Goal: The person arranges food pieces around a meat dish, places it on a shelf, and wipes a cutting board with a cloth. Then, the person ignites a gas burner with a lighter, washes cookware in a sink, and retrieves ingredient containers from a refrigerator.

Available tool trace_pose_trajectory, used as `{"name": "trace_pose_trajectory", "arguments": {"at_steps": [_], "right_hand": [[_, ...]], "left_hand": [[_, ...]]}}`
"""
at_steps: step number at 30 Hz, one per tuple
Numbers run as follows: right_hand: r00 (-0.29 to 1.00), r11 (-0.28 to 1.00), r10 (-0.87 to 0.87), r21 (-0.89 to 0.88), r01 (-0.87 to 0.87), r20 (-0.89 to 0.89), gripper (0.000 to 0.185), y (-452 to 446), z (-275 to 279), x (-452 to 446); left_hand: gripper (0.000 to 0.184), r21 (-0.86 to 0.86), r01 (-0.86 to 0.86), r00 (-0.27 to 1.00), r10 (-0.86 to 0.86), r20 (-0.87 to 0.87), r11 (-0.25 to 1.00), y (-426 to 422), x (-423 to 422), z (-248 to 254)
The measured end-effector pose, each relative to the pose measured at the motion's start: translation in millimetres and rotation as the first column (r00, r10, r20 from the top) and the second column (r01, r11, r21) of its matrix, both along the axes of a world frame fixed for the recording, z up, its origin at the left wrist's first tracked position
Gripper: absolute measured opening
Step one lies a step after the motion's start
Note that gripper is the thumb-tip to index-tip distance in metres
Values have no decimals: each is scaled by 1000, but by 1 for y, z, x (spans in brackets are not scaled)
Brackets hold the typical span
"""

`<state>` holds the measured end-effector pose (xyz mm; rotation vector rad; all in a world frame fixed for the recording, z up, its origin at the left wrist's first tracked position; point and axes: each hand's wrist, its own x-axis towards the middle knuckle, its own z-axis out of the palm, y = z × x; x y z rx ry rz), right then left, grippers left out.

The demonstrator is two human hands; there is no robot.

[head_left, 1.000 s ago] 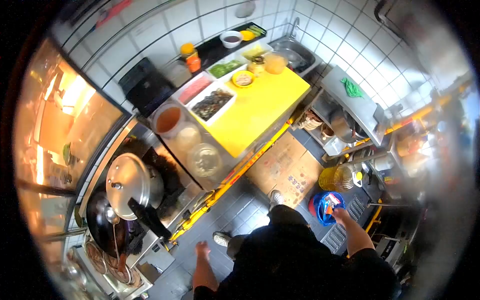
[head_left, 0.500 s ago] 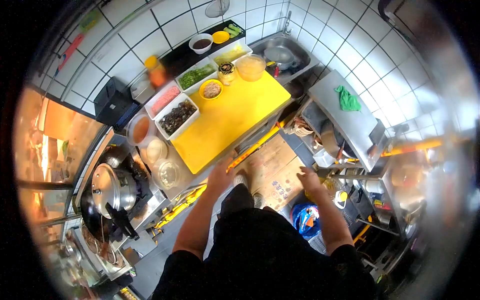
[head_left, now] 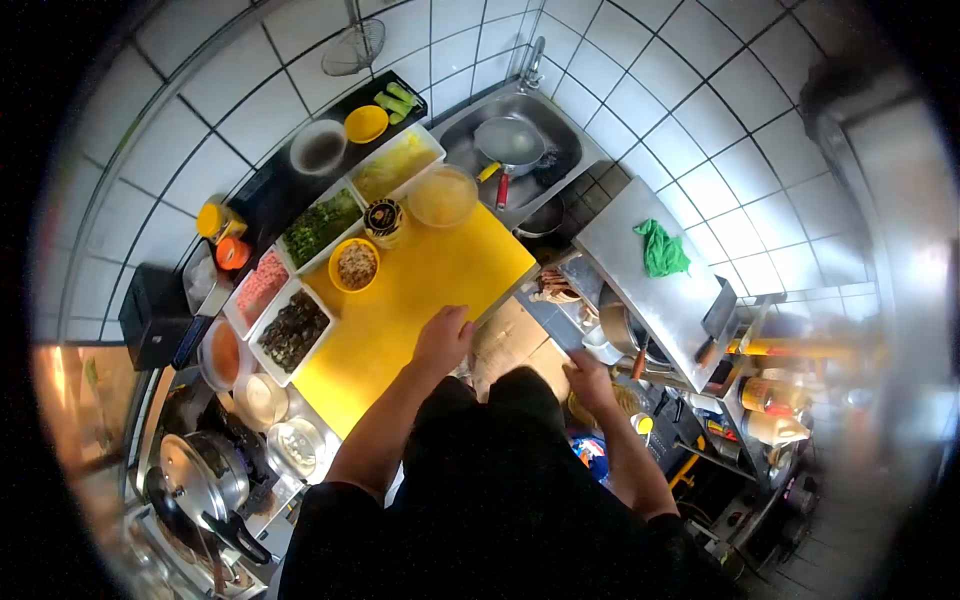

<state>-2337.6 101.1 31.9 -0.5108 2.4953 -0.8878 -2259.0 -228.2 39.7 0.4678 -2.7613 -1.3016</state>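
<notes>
My left hand is over the near edge of a yellow cutting board, holding nothing, with its thumb apart from loosely bent fingers. Whether it touches the board I cannot tell. Out to the right, my right hand hangs beside the steel side table, empty, its fingers loosely apart. On the board's far side stand a small yellow bowl of chopped food, a jar with a black lid and a round tub. White trays of dark pieces, pink bits and chopped greens line its left and back.
A sink holding pans lies behind the board. On the steel side table are a green cloth and a cleaver. A lidded pot stands at lower left. Cardboard covers part of the floor.
My view has moved closer to the counter and swung right. My left hand has come over the board's edge, and my right hand is nearer the side table. Neither has picked anything up.
</notes>
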Motion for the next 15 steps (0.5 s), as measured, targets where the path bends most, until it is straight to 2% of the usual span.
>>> {"name": "trace_pose_trajectory", "arguments": {"at_steps": [1,2,3,5,7,9,11,13,15], "right_hand": [[998,999,6,49,-3,-55,37,-9,8,-20],[987,999,38,22,-35,-159,37,-16,4,-44],[962,997,69,0,-72,-263,38,-23,0,-68],[943,995,97,34,-91,-319,36,-61,36,-115],[956,990,114,-56,-133,-269,39,-97,53,-169],[902,983,183,63,-172,-391,46,-109,2,-240],[878,970,229,171,-171,-421,52,-137,-38,-314],[899,932,314,278,-231,-305,54,-171,-42,-378],[881,904,349,362,-227,-318,58,-190,-107,-448]], "left_hand": [[31,-4,57,998,-56,30,998,3,-12,11],[29,-73,89,992,-95,-84,993,8,-17,-4],[30,-40,123,989,-125,-80,992,10,-24,-1],[30,33,175,983,-172,-72,984,15,-38,10],[31,15,198,979,-197,-48,980,18,-49,12],[32,37,208,976,-205,-80,977,17,-63,15],[33,82,229,973,-226,-43,970,16,-85,23],[33,126,214,976,-216,1,969,21,-113,24],[36,45,163,985,-161,-55,986,26,-148,22]]}}
